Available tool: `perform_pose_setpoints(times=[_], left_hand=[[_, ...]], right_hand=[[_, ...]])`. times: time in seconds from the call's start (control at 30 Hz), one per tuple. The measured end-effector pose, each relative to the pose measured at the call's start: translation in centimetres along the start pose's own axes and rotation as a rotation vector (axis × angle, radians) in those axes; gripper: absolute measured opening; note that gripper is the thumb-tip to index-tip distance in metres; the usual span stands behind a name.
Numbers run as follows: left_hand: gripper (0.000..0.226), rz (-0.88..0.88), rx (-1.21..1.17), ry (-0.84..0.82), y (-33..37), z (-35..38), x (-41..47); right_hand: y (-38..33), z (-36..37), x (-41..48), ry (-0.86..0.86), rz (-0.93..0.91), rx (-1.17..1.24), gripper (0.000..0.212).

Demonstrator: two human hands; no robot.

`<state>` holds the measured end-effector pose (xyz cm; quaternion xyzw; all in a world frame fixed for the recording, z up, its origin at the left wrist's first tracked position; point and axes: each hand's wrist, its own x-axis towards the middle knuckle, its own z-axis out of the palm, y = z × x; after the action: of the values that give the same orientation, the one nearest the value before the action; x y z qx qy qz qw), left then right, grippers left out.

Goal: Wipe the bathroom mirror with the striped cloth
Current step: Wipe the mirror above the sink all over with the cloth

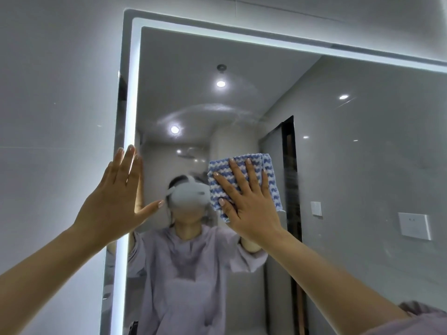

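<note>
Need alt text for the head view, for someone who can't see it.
The right hand presses a folded striped cloth flat against the mirror. The left hand rests open on the mirror's lit left edge.

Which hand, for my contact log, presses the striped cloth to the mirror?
The right hand: its spread fingers press the striped cloth flat on the mirror. The left hand is bare, resting at the mirror's lit left edge.

Grey wall tiling [48, 93] fills 9 o'clock, while a white wall plate [414, 225] and a dark doorway [289, 153] show reflected toward 3 o'clock.
</note>
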<state>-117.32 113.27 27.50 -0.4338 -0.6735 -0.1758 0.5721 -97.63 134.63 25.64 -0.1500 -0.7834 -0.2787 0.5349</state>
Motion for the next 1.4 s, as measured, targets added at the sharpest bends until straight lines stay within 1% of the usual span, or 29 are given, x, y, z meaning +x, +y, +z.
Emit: perform_pose_setpoints(times=[0.17, 0.33, 0.47, 0.63, 0.7, 0.87, 0.93, 1.03, 1.1, 1.17, 1.3, 1.4], left_hand=[[0.102, 0.0, 0.001, -0.002, 0.0, 0.2, -0.1], [0.102, 0.003, 0.0, 0.011, 0.1, 0.3, 0.0], [0.102, 0.008, 0.008, 0.027, 0.0, 0.3, 0.0], [0.101, 0.013, 0.011, 0.04, -0.1, 0.5, -0.2], [0.101, 0.019, 0.011, 0.039, -0.1, 0.6, -0.2], [0.101, 0.017, 0.016, 0.035, -0.1, 0.6, -0.2], [0.101, 0.011, 0.009, 0.034, -0.1, 0.6, -0.2], [0.101, 0.012, 0.006, 0.037, 0.0, 0.6, -0.2], [0.1, 0.012, 0.001, 0.037, 0.0, 0.7, -0.2], [0.1, 0.012, -0.002, 0.036, -0.1, 0.8, -0.1], [0.101, 0.015, -0.003, 0.047, -0.2, 1.0, -0.1], [0.101, 0.01, -0.001, 0.051, -0.1, 0.9, -0.1]], right_hand=[[-0.3, -0.3, 1.9, 0.021, -0.02, 0.004, 0.055], [-3.5, -1.0, 8.0, 0.042, -0.151, -0.038, 0.054], [-6.3, -1.6, 12.7, 0.005, -0.222, -0.123, 0.055], [-5.0, -2.3, 14.0, 0.009, -0.282, -0.155, 0.054], [-3.2, -2.9, 14.4, 0.028, -0.197, -0.118, 0.054], [3.0, -3.8, 13.6, 0.067, 0.131, -0.022, 0.052], [4.8, -3.5, 12.5, 0.111, 0.3, 0.004, 0.054], [4.9, -3.1, 11.6, 0.141, 0.568, 0.043, 0.058], [3.6, -3.0, 11.6, 0.145, 0.633, 0.057, 0.059], [1.5, -2.8, 11.9, 0.164, 0.581, 0.054, 0.057], [-4.3, -1.7, 13.5, 0.167, 0.23, -0.038, 0.058], [-8.2, -1.3, 16.1, 0.129, 0.061, -0.071, 0.058]])
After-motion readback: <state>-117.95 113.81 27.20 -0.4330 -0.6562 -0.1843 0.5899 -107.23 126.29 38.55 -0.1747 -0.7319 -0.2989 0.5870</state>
